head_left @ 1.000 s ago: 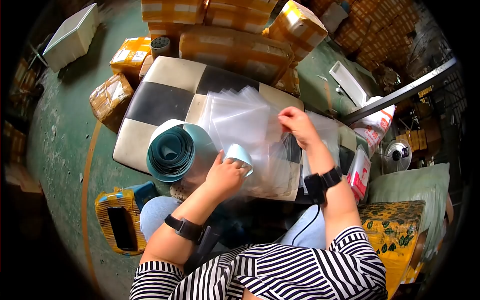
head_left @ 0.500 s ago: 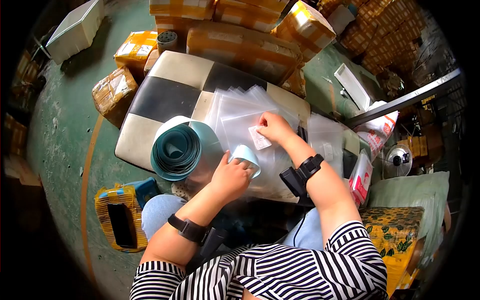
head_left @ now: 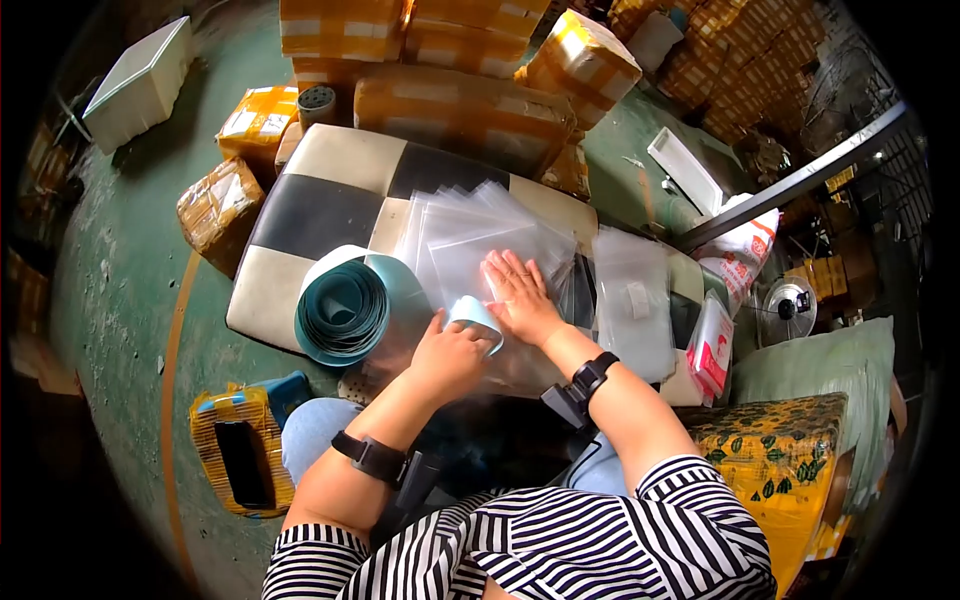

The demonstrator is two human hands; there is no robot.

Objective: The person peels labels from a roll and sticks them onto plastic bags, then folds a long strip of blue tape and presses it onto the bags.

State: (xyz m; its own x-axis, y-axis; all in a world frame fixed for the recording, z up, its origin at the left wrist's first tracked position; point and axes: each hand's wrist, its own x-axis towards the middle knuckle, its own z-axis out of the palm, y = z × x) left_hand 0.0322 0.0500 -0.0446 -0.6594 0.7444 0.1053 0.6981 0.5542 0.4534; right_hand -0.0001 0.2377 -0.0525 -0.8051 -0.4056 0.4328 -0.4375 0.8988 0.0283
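A roll of light-blue backing strip [head_left: 342,318] stands on the left part of a black-and-white checkered padded bench [head_left: 320,205]. My left hand [head_left: 450,358] is closed on the curled free end of the strip [head_left: 475,318]. Fanned clear plastic bags [head_left: 462,250] lie in the middle of the bench. Flat on the top bag, fingers spread, rests my right hand [head_left: 524,305]. The small white label seen earlier is mostly or wholly hidden under that hand. Another stack of clear bags [head_left: 632,300] lies to the right.
Taped cartons [head_left: 465,115] stand behind the bench. A metal bar [head_left: 790,180] slants in from the right, above a small fan [head_left: 789,305]. A red-and-white packet [head_left: 710,348] sits at the bench's right end. At lower left, a phone [head_left: 243,463] lies on a yellow-taped box [head_left: 212,440].
My right hand has gone from pinching the small white label to lying flat on the bag, nearer my left hand. The left hand keeps its hold on the strip. The view has shifted slightly.
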